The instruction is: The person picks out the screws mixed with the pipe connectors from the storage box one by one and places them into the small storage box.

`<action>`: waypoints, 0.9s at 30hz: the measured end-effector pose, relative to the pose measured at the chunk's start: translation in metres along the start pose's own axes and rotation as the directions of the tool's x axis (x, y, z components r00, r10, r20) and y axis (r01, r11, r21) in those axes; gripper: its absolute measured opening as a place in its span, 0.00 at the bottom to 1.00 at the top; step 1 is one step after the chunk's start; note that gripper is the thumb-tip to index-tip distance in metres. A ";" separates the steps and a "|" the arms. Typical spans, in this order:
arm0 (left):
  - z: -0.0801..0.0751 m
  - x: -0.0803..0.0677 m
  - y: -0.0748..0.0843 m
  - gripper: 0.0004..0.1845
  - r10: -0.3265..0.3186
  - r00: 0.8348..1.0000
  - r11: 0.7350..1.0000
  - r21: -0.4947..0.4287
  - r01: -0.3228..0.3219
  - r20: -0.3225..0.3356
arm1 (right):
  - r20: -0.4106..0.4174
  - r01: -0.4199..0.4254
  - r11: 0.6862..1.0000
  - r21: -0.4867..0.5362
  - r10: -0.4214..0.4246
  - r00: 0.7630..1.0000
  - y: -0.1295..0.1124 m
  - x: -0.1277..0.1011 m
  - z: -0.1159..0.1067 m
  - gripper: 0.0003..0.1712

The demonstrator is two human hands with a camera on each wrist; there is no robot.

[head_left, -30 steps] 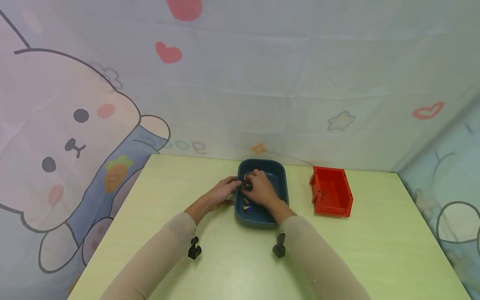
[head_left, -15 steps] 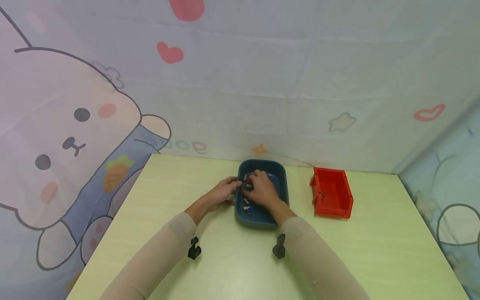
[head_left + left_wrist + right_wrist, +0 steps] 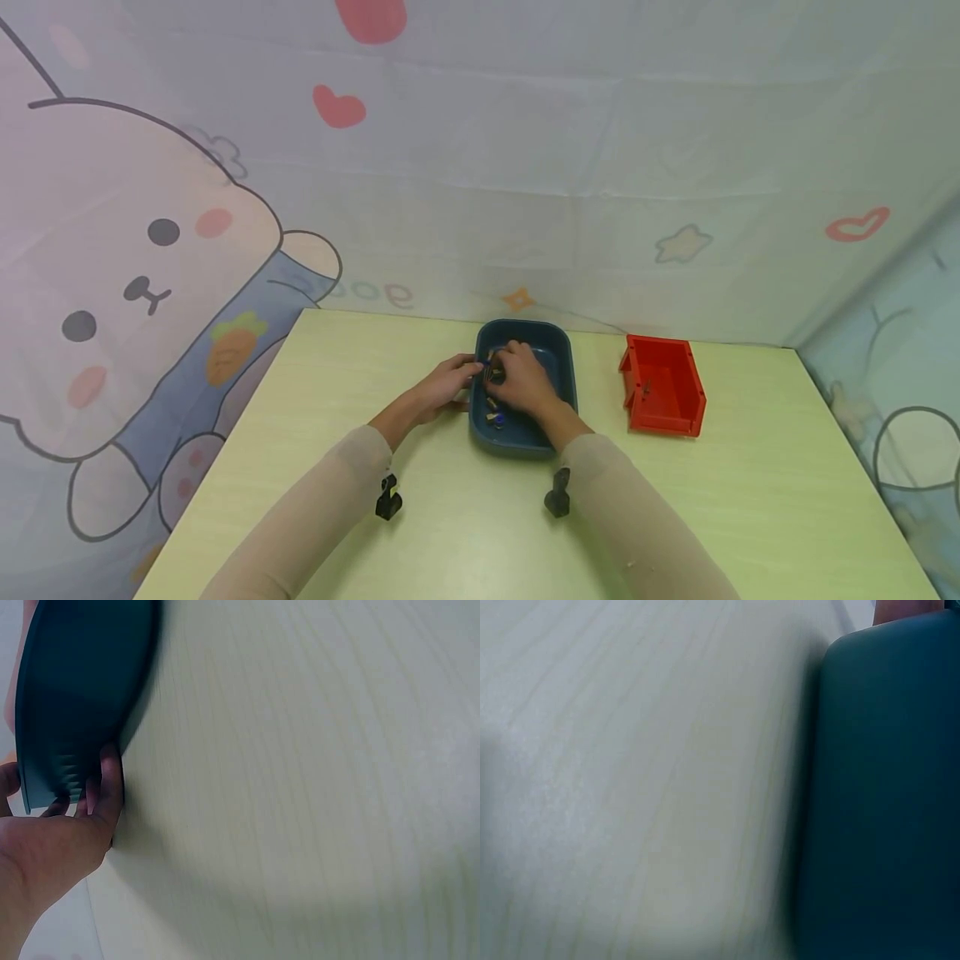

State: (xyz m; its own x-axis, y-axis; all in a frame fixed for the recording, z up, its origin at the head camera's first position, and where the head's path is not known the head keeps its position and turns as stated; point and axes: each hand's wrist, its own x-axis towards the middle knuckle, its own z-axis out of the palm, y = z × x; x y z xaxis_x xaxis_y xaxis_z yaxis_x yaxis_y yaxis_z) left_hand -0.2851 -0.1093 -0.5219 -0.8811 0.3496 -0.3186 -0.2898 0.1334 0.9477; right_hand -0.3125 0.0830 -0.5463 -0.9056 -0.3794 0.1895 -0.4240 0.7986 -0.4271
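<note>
A dark blue plastic bin (image 3: 555,446) stands on the table in the head view. My left hand (image 3: 441,387) grips its left wall, fingers against the outside and thumb over the rim; the left wrist view shows this hand (image 3: 64,832) from the outer side. My right hand (image 3: 523,382) reaches down into the bin with curled fingers, thumb and fingertips close together around a small brass-coloured part (image 3: 487,372) by the left wall, near a bit of blue. Several small brass-coloured pieces (image 3: 492,417), one with a blue end, lie nearer me on the bin floor.
To the right of the blue bin stands a red open-front plastic bin (image 3: 667,392) with a small mark or part on its inner left side. Both stand on a pale wood-grain table (image 3: 780,467). A printed cloth (image 3: 525,167) hangs behind the table's back edge.
The right hand's fingertips shift only slightly among the small parts by the left wall. The left hand keeps its grip, and both bins stay put.
</note>
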 end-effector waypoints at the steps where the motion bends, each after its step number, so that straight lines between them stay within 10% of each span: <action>1: 0.000 0.000 0.000 0.29 0.000 1.000 1.000 0.001 0.000 0.000 | 0.001 0.001 1.000 0.000 -0.001 1.000 0.000 0.000 0.000 0.19; 27: -0.001 0.001 -0.002 0.30 0.016 1.000 1.000 0.009 -0.017 0.012 | 0.003 0.008 1.000 -0.015 -0.008 1.000 -0.001 -0.001 -0.002 0.19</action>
State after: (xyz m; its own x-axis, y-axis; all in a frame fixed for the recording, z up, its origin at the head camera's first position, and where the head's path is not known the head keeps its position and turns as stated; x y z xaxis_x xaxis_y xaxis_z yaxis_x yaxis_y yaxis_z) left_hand -0.2857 -0.1098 -0.5239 -0.8811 0.3629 -0.3032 -0.2719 0.1358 0.9527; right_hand -0.3112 0.0833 -0.5446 -0.9021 -0.3871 0.1905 -0.4314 0.8025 -0.4122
